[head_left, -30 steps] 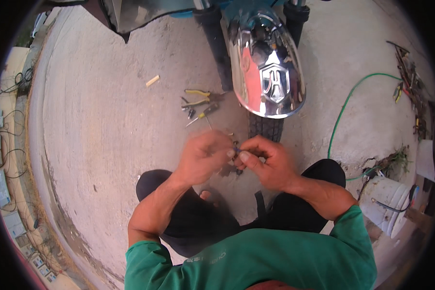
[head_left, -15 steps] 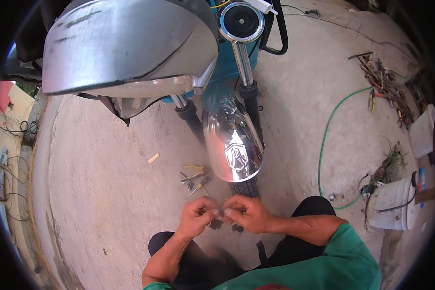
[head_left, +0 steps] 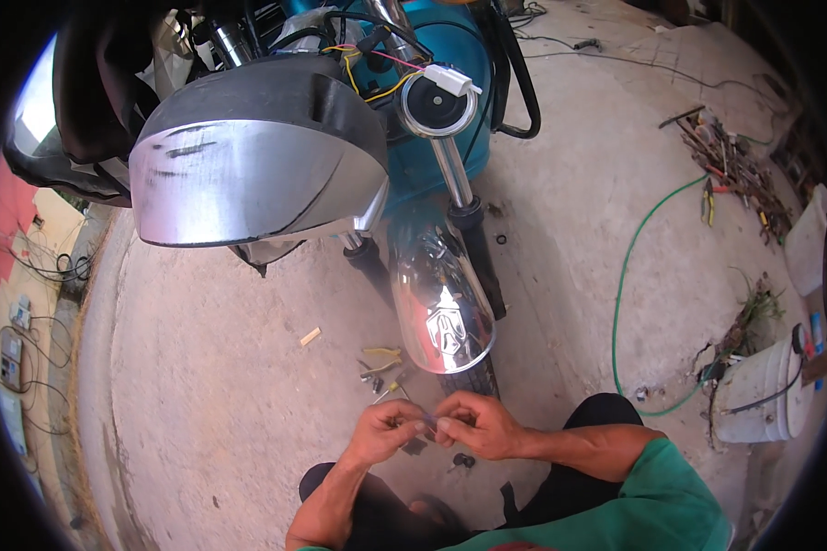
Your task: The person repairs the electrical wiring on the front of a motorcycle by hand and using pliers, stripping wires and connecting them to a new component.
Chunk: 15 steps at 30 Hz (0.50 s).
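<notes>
My left hand (head_left: 384, 432) and my right hand (head_left: 478, 427) meet low in the head view, fingertips pinched on a small purplish thin piece (head_left: 429, 421), too blurred to name. Just beyond them lie pliers (head_left: 379, 353) and a screwdriver (head_left: 390, 390) on the concrete. A motorcycle's chrome front mudguard (head_left: 441, 294) and its tyre (head_left: 478, 386) are ahead of my hands. Small dark pieces (head_left: 464, 461) lie on the ground under my fingers.
A silver headlamp housing (head_left: 248, 179) and a white connector on wires (head_left: 450, 81) are above. At right are a green hose (head_left: 620, 275), heaped tools (head_left: 735, 165) and a white bucket (head_left: 753, 395). Cabled devices (head_left: 14, 358) line the left edge.
The view has tilted up, bringing the headlamp, fork top and wiring into the picture. My hands appear lower in it, still pinched together on the small piece.
</notes>
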### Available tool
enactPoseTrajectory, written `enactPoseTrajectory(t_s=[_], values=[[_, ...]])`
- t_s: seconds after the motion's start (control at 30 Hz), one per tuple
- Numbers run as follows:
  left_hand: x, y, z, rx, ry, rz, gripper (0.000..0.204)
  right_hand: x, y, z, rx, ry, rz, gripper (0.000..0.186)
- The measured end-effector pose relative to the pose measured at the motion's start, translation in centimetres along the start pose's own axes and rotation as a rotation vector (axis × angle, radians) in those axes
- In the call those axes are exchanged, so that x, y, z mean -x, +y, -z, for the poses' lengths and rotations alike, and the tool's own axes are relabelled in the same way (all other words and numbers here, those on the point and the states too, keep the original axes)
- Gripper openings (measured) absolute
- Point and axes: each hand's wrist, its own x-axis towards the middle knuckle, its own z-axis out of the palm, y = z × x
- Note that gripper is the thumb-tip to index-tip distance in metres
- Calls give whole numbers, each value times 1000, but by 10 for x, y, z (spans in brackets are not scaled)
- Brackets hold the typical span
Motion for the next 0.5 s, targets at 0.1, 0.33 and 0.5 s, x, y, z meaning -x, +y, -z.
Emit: enactPoseTrajectory(t_s=[0.1,0.33,0.5], values=[[-1,-4,1,-128,-2,-41,9,2,-2,3,-20,-22,42,17],[-3,7,-4,-275,17,2,13,5,-7,12,-94,-74,48,23],[-3,9,1,-275,59,-46,13,10,-8,15,-175,-100,44,38]])
